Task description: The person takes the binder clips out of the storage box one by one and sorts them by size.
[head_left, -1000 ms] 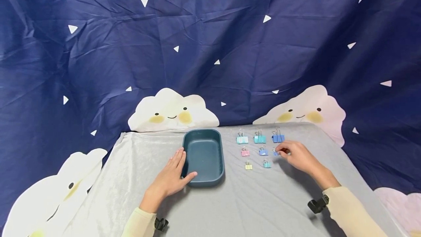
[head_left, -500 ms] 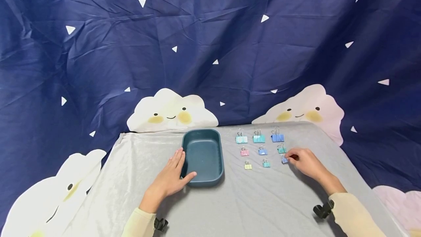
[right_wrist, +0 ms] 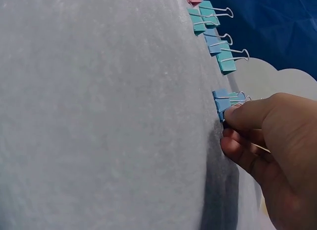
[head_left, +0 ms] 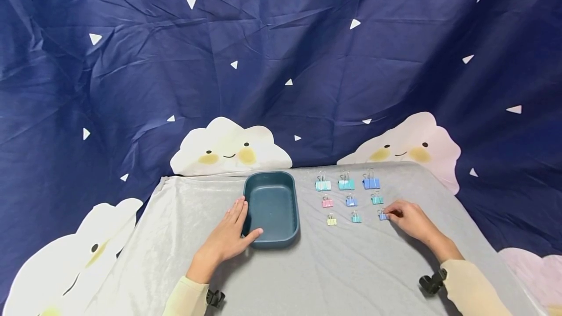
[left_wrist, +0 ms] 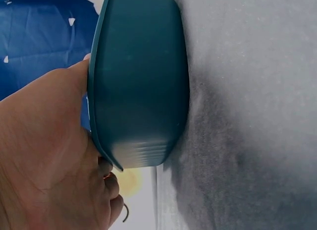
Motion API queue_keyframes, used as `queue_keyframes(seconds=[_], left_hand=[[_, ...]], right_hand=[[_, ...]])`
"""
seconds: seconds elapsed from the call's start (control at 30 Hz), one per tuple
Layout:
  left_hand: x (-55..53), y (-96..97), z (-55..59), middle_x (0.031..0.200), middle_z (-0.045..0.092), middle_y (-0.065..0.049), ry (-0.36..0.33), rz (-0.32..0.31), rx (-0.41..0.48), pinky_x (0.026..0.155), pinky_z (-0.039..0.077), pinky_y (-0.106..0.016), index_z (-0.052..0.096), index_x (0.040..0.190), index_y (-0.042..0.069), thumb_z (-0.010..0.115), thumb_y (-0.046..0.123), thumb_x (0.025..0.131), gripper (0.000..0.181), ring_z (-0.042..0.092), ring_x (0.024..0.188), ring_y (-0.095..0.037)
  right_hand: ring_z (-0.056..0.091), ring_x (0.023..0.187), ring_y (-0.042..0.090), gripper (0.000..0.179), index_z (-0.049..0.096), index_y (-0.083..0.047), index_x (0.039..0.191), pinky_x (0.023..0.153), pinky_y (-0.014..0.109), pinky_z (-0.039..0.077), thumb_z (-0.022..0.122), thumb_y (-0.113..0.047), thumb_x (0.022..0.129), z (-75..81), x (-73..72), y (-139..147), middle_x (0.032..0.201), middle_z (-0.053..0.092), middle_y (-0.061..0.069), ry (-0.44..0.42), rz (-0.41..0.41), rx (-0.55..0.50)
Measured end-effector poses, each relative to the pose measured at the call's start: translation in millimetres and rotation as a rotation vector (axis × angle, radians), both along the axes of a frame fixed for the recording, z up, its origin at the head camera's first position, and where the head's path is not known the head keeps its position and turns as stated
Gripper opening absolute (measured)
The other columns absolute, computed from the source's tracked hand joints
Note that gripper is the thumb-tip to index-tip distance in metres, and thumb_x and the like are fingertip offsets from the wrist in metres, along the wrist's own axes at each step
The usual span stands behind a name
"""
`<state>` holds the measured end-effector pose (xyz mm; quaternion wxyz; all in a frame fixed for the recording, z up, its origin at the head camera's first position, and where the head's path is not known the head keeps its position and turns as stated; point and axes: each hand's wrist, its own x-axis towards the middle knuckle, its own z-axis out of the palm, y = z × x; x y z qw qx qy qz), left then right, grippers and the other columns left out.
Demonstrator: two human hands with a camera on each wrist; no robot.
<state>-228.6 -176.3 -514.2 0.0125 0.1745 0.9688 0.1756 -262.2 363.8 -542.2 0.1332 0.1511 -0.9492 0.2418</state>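
Between thumb and fingertips, my right hand (head_left: 410, 218) pinches a small blue binder clip (head_left: 382, 215) at the front right of the clip rows. The right wrist view shows the thumb against that blue clip (right_wrist: 222, 102), which stands on the cloth with its wire handles up. My left hand (head_left: 230, 230) rests at the left side of a dark teal plastic box (head_left: 268, 245), fingers straight along the rim and thumb over the near corner. In the left wrist view the box wall (left_wrist: 141, 76) stands beside the hand (left_wrist: 49, 150). Just behind the pinched clip sits a small green binder clip (head_left: 377, 200).
Larger binder clips, white (head_left: 323, 186), turquoise (head_left: 346, 185) and blue (head_left: 371, 184), form the back row. Pink (head_left: 327, 204) and blue (head_left: 351, 202) clips fill the middle row, yellow (head_left: 331, 222) and turquoise (head_left: 356, 219) the front. Grey cloth (head_left: 333, 277) covers the table before a navy curtain (head_left: 281, 38).
My right hand has moved the small blue clip from the middle row toward the front right, into line with the front row. This uncovers the green clip. The left hand stays at the box.
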Motion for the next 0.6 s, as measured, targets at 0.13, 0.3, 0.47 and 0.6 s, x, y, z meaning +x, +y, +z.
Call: queue_keyframes(seconds=[0.13, 0.3, 0.47, 0.6], left_hand=[[0.9, -0.1, 0.1, 0.180, 0.010, -0.016, 0.009, -0.005, 0.010, 0.136, 0.019, -0.053, 0.018, 0.169, -0.001, 0.053, 0.068, 0.103, 0.102, 0.010, 0.168, -0.034], [2.1, 0.1, 1.0, 0.179, 0.013, -0.018, 0.021, -0.011, 0.019, 0.135, 0.021, -0.055, 0.021, 0.168, -0.002, 0.055, 0.067, 0.103, 0.101, 0.014, 0.167, -0.036], [1.6, 0.1, 2.6, 0.180, 0.010, -0.016, -0.001, -0.007, 0.011, 0.136, 0.020, -0.053, 0.018, 0.169, -0.001, 0.054, 0.068, 0.103, 0.102, 0.011, 0.168, -0.034], [1.3, 0.2, 3.9, 0.180, 0.010, -0.017, -0.003, -0.007, 0.013, 0.136, 0.020, -0.053, 0.019, 0.169, -0.002, 0.053, 0.068, 0.103, 0.101, 0.011, 0.168, -0.034]], right_hand=[[0.068, 0.084, 0.018, 0.008, 0.081, -0.005, 0.093, 0.072, 0.035, 0.058, 0.080, 0.002, 0.089, 0.6, 2.8, -1.4, 0.095, 0.077, 0.008, -0.034, -0.020, -0.012], [0.069, 0.085, 0.021, 0.011, 0.080, -0.001, 0.101, 0.071, 0.034, 0.057, 0.080, 0.000, 0.091, 2.7, 5.1, -1.5, 0.100, 0.077, 0.013, -0.079, -0.033, -0.043], [0.067, 0.084, 0.018, 0.014, 0.080, -0.002, 0.105, 0.071, 0.031, 0.056, 0.080, 0.000, 0.091, 3.6, 4.4, -0.5, 0.100, 0.077, 0.011, -0.086, -0.033, -0.048], [0.065, 0.083, 0.015, 0.015, 0.080, -0.003, 0.104, 0.070, 0.030, 0.055, 0.080, 0.001, 0.090, 3.6, 4.7, -0.8, 0.098, 0.077, 0.009, -0.076, -0.033, -0.050]])
